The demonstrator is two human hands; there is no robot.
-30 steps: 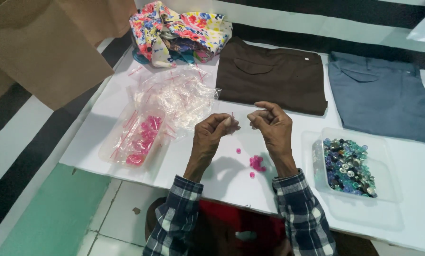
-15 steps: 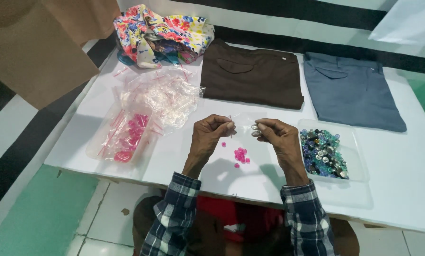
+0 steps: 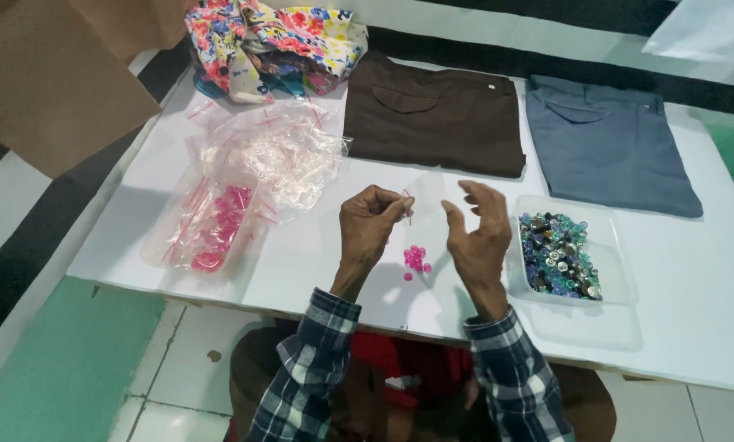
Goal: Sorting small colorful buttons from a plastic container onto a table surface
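Observation:
My left hand (image 3: pixel 370 223) pinches the top edge of a small clear plastic bag (image 3: pixel 427 199) with a red strip, held just above the white table (image 3: pixel 694 278). My right hand (image 3: pixel 475 233) hovers beside the bag with its fingers spread and nothing in it. Below the hands, a small heap of pink buttons (image 3: pixel 416 259) lies on the table. A clear tray of mixed blue, green and silver buttons (image 3: pixel 558 255) stands right of my right hand.
A pile of empty clear bags (image 3: pixel 270 154) and a bag of pink buttons (image 3: pixel 213 229) lie at the left. Folded brown trousers (image 3: pixel 432 115), grey-blue trousers (image 3: pixel 608 147) and a floral cloth (image 3: pixel 273 41) lie along the back. A brown sheet (image 3: pixel 48 82) hangs at the upper left.
My right hand has let go of the small bag and opened, moving slightly right. My left hand still holds the bag.

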